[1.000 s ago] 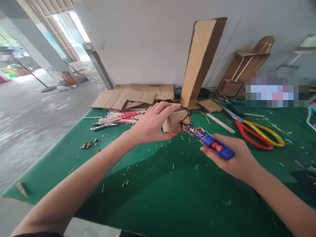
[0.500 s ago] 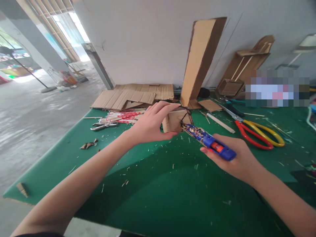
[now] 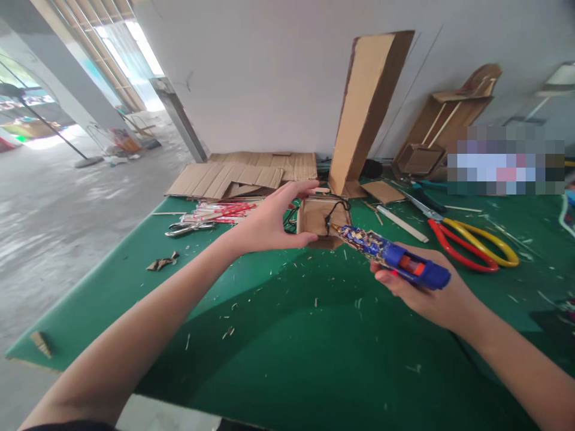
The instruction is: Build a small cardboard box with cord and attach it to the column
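Note:
A small shallow cardboard box [image 3: 317, 215] lies tilted toward me over the green table, with a black cord [image 3: 338, 206] looped across its face. My left hand [image 3: 274, 218] grips its left side, thumb at the near edge and fingers at the far edge. In my right hand [image 3: 426, 287] is a blue hot glue gun [image 3: 395, 257], its barrel crusted with debris and a red part showing at its rear. The glue gun's tip is at the knot of black cord on the box; whether it touches is hard to tell.
Behind the box stands a tall cardboard column [image 3: 362, 114]. Flat cardboard sheets [image 3: 229, 176], red-and-white wrapped sticks [image 3: 224, 211] and metal scissors [image 3: 191, 228] lie left. Right are large red-and-yellow-handled scissors [image 3: 471, 242] and a pale stick [image 3: 402, 224]. Scraps litter the green table [image 3: 287, 335].
The glue gun has drawn back slightly to the right. My left hand has tilted the box so more of its face shows, and its fingers have shifted left.

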The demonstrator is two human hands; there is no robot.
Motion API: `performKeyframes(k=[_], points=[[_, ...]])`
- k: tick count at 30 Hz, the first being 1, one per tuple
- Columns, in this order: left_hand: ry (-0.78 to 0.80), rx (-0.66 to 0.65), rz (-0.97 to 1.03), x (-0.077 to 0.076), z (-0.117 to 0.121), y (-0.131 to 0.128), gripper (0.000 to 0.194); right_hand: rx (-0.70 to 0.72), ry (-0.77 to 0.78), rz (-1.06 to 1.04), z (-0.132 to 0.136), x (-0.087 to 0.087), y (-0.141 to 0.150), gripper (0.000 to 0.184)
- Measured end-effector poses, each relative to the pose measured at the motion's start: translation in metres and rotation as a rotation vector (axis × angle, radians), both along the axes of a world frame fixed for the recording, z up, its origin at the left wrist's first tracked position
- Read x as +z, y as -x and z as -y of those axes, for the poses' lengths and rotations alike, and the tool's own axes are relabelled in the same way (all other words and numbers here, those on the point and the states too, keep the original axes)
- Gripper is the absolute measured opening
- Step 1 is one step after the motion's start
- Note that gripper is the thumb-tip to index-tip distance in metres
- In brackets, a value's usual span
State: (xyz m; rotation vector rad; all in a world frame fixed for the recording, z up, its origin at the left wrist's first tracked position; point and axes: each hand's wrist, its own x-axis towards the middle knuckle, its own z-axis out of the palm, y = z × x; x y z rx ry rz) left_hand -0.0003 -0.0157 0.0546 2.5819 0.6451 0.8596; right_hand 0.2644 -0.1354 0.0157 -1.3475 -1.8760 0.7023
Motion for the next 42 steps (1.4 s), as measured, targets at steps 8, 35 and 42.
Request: performKeyframes(k=[8,35,42], points=[[0.132,-0.05,0.049,-0.001,-0.002,0.001,0.08,0.07,0.034,-0.009,0.001,0.004,-0.001,0.023],[0.21,-0.106,0.002,0.004,0.0,0.004,0.079,0.126,0.21,-0.231,0.002,-0.004,-0.008,0.025],[0.243,-0.113,0.019,0.002,-0.003,0.004,0.08,0.155,0.225,-0.209,0.004,0.001,-0.007,0.023]])
